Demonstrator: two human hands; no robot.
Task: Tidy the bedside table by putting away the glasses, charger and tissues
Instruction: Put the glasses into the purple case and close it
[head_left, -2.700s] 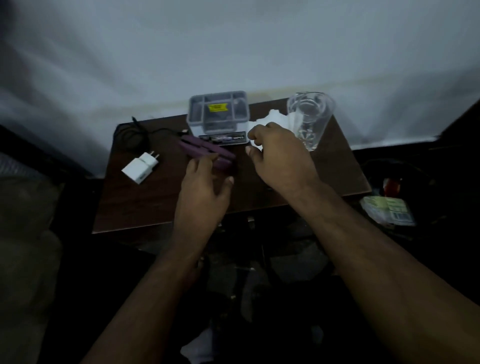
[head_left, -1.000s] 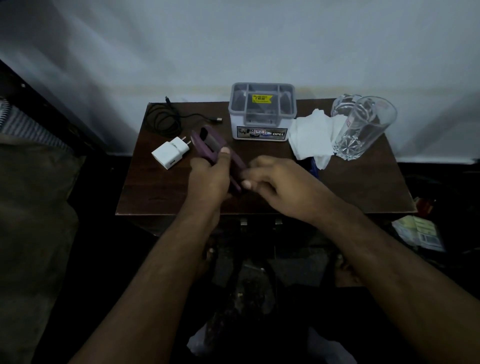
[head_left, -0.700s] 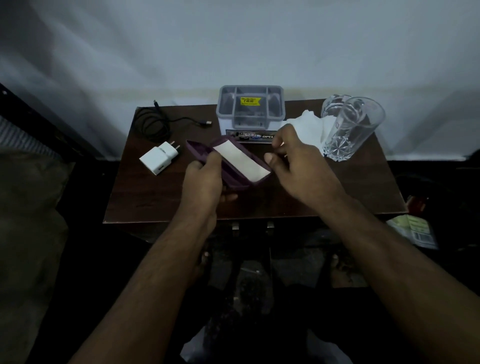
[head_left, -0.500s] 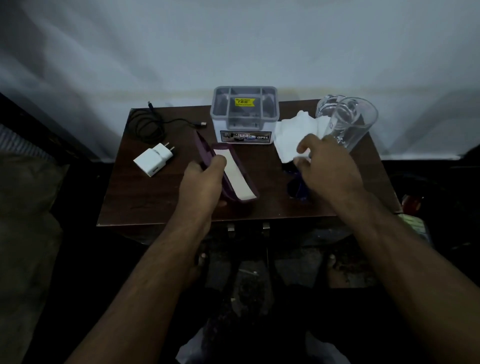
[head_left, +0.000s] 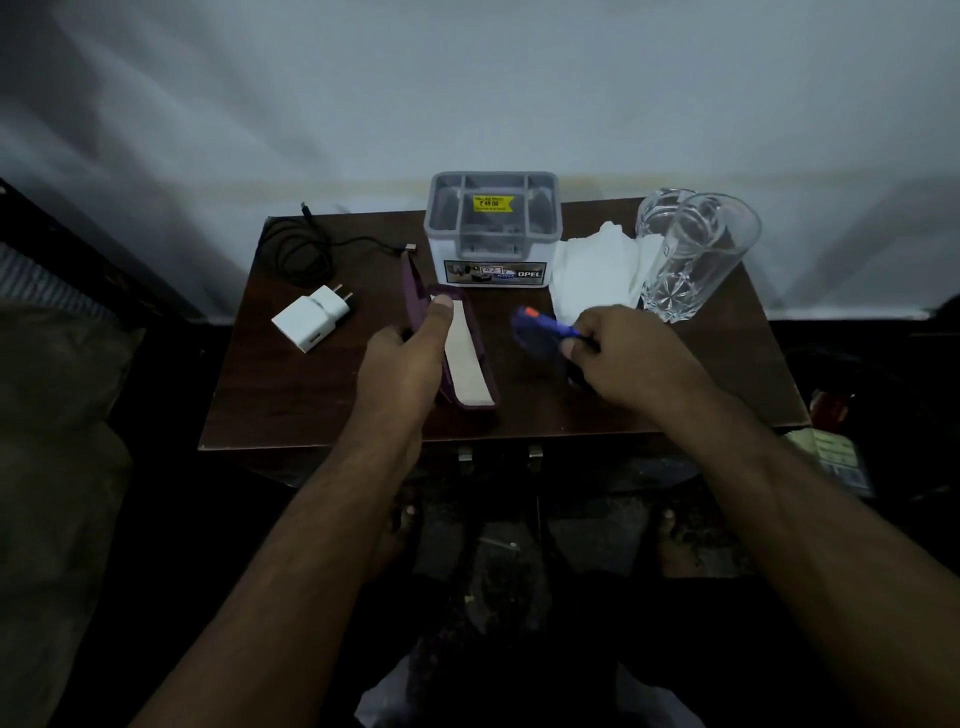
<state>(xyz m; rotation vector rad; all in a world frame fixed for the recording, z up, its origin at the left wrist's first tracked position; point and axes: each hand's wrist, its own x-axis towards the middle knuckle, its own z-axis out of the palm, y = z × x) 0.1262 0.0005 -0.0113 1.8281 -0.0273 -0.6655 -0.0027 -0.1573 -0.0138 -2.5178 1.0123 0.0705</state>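
Observation:
An open purple glasses case (head_left: 470, 364) with a pale lining lies in the middle of the dark wooden bedside table (head_left: 311, 405). My left hand (head_left: 410, 353) grips its raised lid edge. My right hand (head_left: 628, 358) holds the blue-framed glasses (head_left: 540, 326) just right of the case, partly hidden under my fingers. A white charger plug (head_left: 311, 323) and a coiled black cable (head_left: 304, 249) lie at the left. Crumpled white tissues (head_left: 597, 273) lie at the back right.
A grey compartment organiser (head_left: 492, 228) with a yellow price sticker stands at the back centre. Two clear drinking glasses (head_left: 691, 254) stand at the back right, beside the tissues. A white wall rises behind the table. Dark floor and packets lie to the right.
The case was opened with both hands. My right hand then went to the tissues' side, picked up the blue glasses and moved them toward the case. My left hand stays on the case.

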